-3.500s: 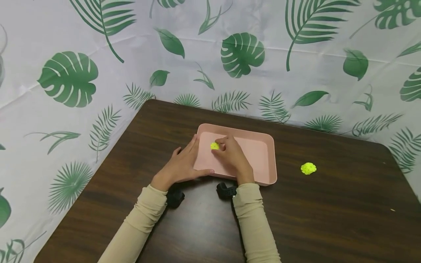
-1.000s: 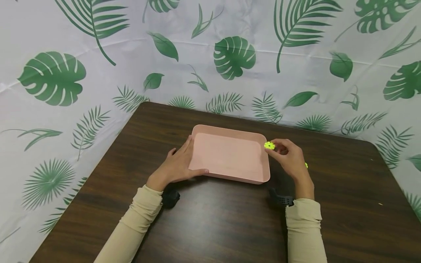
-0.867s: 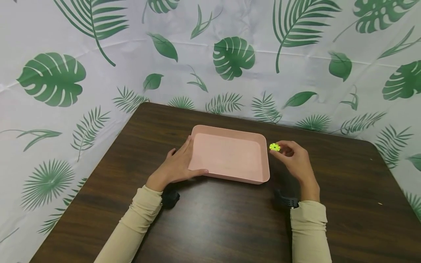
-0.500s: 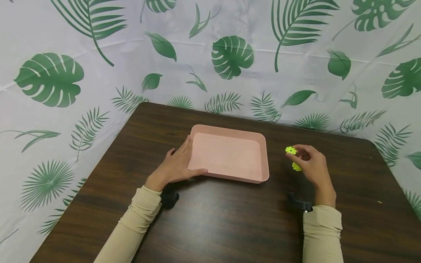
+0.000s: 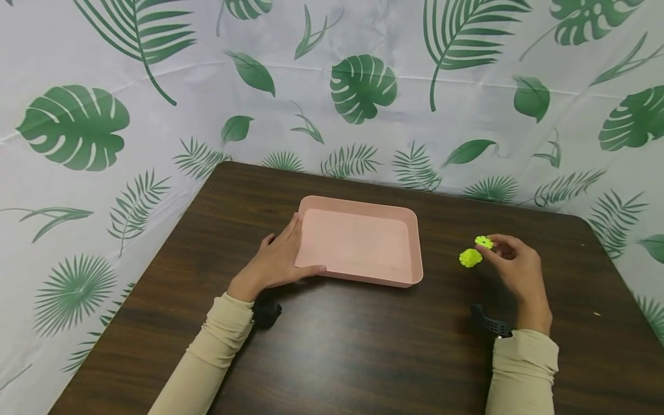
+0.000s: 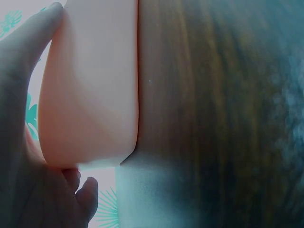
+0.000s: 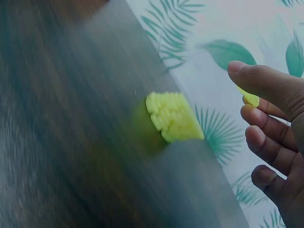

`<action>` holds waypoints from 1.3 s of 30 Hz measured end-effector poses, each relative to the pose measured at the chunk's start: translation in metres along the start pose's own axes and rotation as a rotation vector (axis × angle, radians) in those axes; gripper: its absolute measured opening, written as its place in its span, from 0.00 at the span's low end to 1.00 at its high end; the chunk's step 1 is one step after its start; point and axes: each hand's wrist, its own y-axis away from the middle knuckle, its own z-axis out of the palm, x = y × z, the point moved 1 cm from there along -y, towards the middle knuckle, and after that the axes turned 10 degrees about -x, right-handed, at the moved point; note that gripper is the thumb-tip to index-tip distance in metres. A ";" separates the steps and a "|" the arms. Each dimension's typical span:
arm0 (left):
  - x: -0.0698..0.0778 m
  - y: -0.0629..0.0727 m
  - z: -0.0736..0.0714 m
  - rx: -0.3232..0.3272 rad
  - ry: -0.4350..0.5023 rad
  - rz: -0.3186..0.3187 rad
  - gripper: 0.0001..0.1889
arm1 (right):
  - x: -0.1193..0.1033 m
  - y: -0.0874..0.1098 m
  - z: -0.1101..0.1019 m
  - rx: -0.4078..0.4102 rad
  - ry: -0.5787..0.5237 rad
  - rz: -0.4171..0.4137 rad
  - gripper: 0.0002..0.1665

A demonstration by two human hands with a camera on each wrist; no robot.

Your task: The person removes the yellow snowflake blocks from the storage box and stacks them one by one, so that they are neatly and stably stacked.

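In the head view my left hand [image 5: 277, 259] rests against the near left corner of a pink tray [image 5: 358, 276], fingers straight along its left side and thumb on the front rim. The left wrist view shows the tray's outer wall [image 6: 95, 85] beside the hand. My right hand [image 5: 516, 265] pinches a neon yellow notched disc [image 5: 484, 242] with a small centre hole, between thumb and fingers. Just left of and below it, a stack of similar yellow discs [image 5: 470, 257] stands on the table. In the right wrist view that stack [image 7: 173, 117] is apart from the pinched disc [image 7: 249, 97].
Everything lies on a dark brown wooden table [image 5: 353, 340], its far edge close to a white cloth backdrop [image 5: 295, 86] printed with green leaves. A tiny pale speck [image 5: 596, 314] lies on the table at the right.
My right hand has carried the disc from inside the tray, over its right rim, to beside the yellow stack at the right. My left hand keeps its place on the tray.
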 end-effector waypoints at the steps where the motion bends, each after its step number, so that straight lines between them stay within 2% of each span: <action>1: 0.000 0.000 0.000 0.000 0.001 0.001 0.63 | 0.002 0.001 -0.001 -0.004 0.002 0.004 0.27; 16: 0.001 -0.001 -0.001 -0.006 -0.006 -0.004 0.63 | 0.018 0.001 0.000 -0.146 0.049 0.017 0.31; 39: 0.001 -0.002 -0.001 -0.018 -0.002 -0.014 0.64 | 0.020 0.000 0.004 -0.181 0.062 0.013 0.30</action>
